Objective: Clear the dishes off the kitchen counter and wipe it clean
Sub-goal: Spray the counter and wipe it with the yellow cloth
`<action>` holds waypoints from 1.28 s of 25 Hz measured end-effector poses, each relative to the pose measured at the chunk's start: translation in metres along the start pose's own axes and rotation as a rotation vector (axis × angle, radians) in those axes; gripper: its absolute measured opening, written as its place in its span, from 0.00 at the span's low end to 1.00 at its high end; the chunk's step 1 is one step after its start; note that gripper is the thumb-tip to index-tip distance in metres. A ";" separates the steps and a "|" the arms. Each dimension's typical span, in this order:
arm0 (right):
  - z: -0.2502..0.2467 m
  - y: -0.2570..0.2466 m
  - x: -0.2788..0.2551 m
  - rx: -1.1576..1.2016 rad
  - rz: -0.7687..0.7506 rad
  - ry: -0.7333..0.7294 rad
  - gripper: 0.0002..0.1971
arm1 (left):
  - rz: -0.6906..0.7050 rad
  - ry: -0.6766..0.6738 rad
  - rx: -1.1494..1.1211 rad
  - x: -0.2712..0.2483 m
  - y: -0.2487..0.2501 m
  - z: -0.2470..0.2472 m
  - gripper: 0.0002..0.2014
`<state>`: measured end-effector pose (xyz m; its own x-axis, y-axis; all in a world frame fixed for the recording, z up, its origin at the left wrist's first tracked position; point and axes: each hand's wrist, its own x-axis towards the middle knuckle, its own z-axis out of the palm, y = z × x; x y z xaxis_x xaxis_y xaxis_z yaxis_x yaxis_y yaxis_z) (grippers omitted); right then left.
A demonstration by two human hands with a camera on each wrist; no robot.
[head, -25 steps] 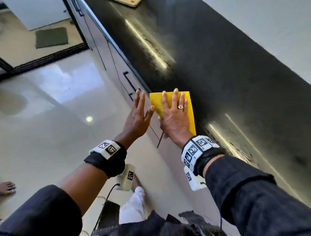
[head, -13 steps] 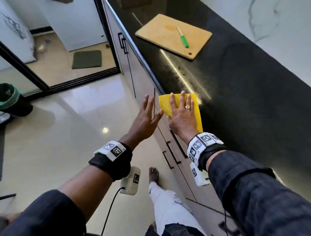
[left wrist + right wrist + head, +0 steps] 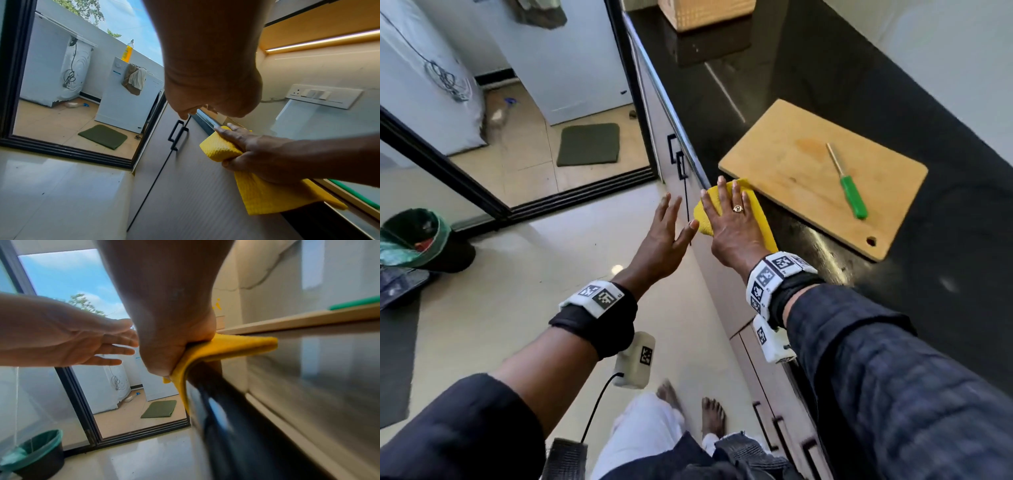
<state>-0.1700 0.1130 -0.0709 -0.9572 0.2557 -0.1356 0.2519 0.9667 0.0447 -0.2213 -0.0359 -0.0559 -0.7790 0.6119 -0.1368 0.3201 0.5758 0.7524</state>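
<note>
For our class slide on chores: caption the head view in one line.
Right hand presses a yellow cloth along the counter edge beside a board.

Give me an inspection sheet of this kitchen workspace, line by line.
Surface: black counter, glossy, with streaks near its front edge.
Job's things: yellow cloth lies at the front edge under the right hand, part of it hanging over the edge.
Clutter: wooden cutting board just beyond the cloth, green-handled knife lying on it; tan box at the far end.
Hands: right hand presses flat on the cloth; left hand open, beside the counter edge, holding nothing.
Cables: black cable runs down from the left wrist unit.
Surroundings: cabinet fronts with black handles, green-lined bin, green mat, white appliances beyond the doorway.
</note>
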 end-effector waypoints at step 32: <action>-0.121 -0.046 0.655 0.480 0.060 -0.095 0.34 | 0.243 0.074 -0.075 0.611 -0.131 -0.294 0.24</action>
<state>-0.8256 0.2345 -0.0421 -0.9274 0.2892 -0.2373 0.3648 0.8392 -0.4032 -0.8976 0.1025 -0.0485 -0.7223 0.6845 0.0986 0.4635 0.3733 0.8037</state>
